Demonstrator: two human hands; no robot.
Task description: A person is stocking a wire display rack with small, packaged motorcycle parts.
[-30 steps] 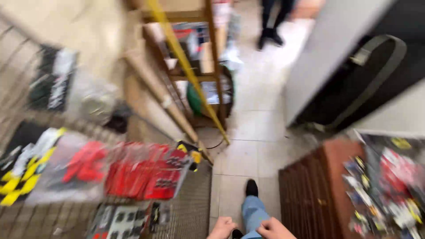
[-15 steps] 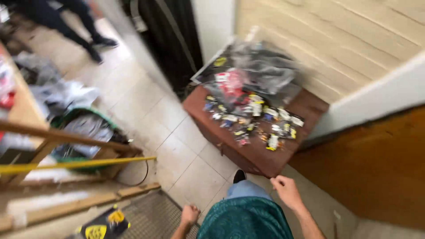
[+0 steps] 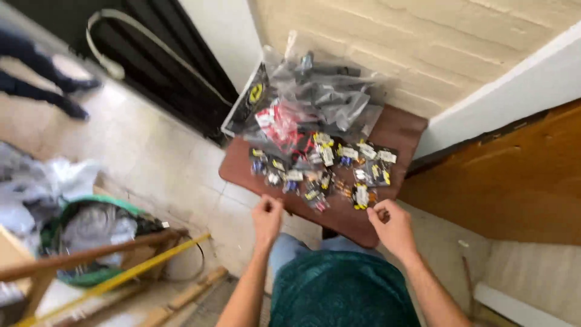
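Tiled floor (image 3: 151, 163), pale plank wall upper right. Small brown bench (image 3: 399, 130) at centre, carrying small packets (image 3: 324, 166); larger clear bags (image 3: 321, 97) heaped behind. Left hand (image 3: 267, 219) loosely curled at bench's near edge, empty. Right hand (image 3: 392, 225) beside packets, fingers curled; cannot tell if pinching anything. Packets likely light, crinkly, slippery; pinch by card header. Green tub (image 3: 91, 242), wooden rails lower left; another person's legs upper left.

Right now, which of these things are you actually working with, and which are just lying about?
In hand: left hand, right hand, small packets, brown table.
Lying about: clear plastic bags, green basket, wooden ladder.
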